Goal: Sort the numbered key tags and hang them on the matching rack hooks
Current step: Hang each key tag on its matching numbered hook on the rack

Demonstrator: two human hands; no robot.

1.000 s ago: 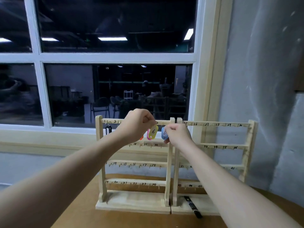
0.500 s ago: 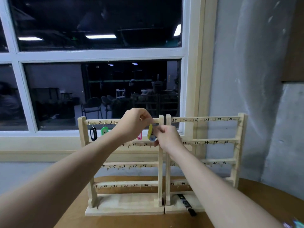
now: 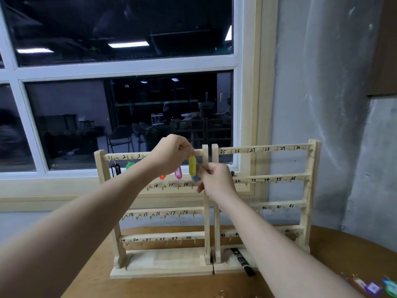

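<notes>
The flat yellow plastic key tag [image 3: 192, 165] is now seen edge-on and hanging straight down from the top bar of the left pale wooden rack [image 3: 206, 203], where a second ago its face with the number 6 was turned to the camera. Its small metal ring is pinched at the bar by the left hand [image 3: 171, 157], so the grip there is narrow and closed on the ring. From this it is judged that the tag is being set on its hook, or has just been set; the hook itself is hidden by the fingers. A small blue-grey plastic key tag [image 3: 196, 178] is held low beside the yellow one by the right hand [image 3: 218, 179], and it is pinched tight; it was held there before too. It is judged to be next. Along the same bar are hung a shiny black tag [image 3: 115, 170], a bright green tag [image 3: 129, 165], an orange tag [image 3: 162, 177] and a pink tag [image 3: 178, 172], all smooth and rounded. The bars are marked with hand-written numbers above thin wire hooks. A second wooden rack [image 3: 309, 190] is stood touching the first. A black marker pen [image 3: 242, 262] is lain on its base. More bright tags [image 3: 373, 287] are left blurred on the brown round surface [image 3: 335, 250].
</notes>
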